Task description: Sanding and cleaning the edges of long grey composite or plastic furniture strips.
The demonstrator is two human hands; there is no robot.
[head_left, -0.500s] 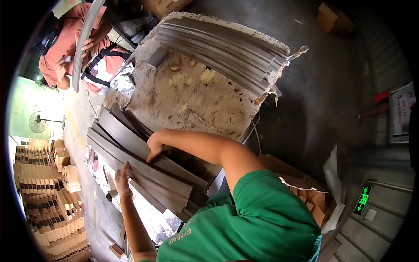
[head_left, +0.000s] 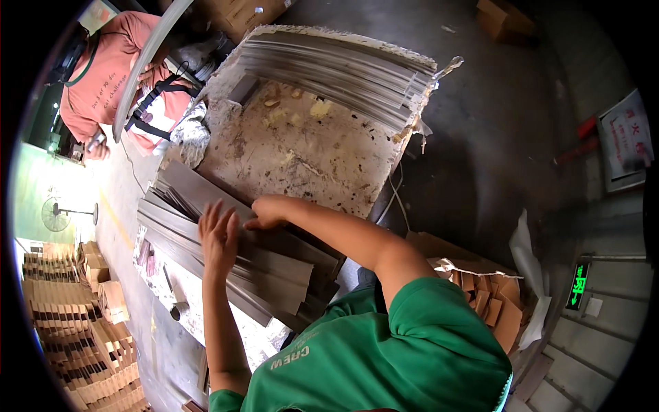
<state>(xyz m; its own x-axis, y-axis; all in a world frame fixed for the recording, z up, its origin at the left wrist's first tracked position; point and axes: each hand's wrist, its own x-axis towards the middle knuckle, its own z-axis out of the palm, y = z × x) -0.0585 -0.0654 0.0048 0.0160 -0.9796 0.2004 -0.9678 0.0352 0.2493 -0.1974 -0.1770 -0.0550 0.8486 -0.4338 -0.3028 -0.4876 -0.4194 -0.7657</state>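
A pile of long grey moulding strips lies in front of me, their ends fanned unevenly. My left hand rests over the pile with its fingers stretched out and a little apart. Just right of it, my right hand bends down over the far side of the pile. Its fingers are curled at the edge of a wide, flat grey strip; the fingertips are partly hidden and slightly blurred. Beyond both hands stands a stained work table, with a second stack of grey mouldings along its far side.
At the far left a person in a pink shirt holds a long curved grey strip. Stacked cardboard and a fan are on the left. A carton of brown pieces stands at my right. A tube lies near the pile.
My left hand has moved away from me and right, from the pile's near edge onto its middle. My right hand has shifted slightly right. A wide strip now covers the pile's far side.
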